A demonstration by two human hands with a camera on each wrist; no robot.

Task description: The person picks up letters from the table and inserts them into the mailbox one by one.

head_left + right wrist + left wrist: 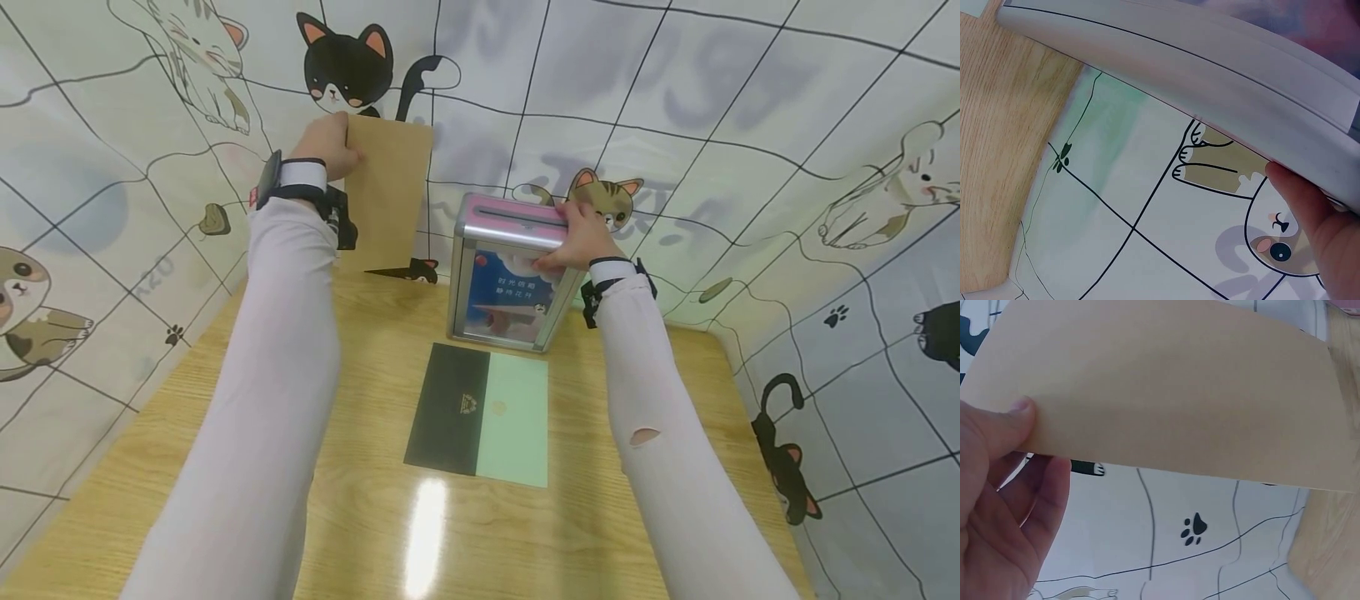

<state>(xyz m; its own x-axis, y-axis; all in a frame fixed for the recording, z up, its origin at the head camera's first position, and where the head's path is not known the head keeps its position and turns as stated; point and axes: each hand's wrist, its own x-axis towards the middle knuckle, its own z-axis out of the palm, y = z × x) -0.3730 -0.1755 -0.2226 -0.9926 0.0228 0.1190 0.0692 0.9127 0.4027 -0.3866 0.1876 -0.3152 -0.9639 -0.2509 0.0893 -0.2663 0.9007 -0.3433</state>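
Note:
A brown kraft-paper envelope (388,196) hangs upright from my left hand (328,148), pinched at its upper left edge. In the left wrist view the thumb lies on the face of the envelope (1179,394), with fingers behind it. My right hand (588,237) grips the upper right corner of a slotted letter box (501,287), thumb on its front. This box has a pink top with a long slot, a silver metal frame and a blue printed picture behind its front panel. Its silver edge (1166,69) crosses the right wrist view.
In front of the box, a black envelope (446,417) and a mint-green one (519,429) lie side by side on the wooden table (360,517). A cat-patterned cloth (750,108) covers the wall behind and both sides.

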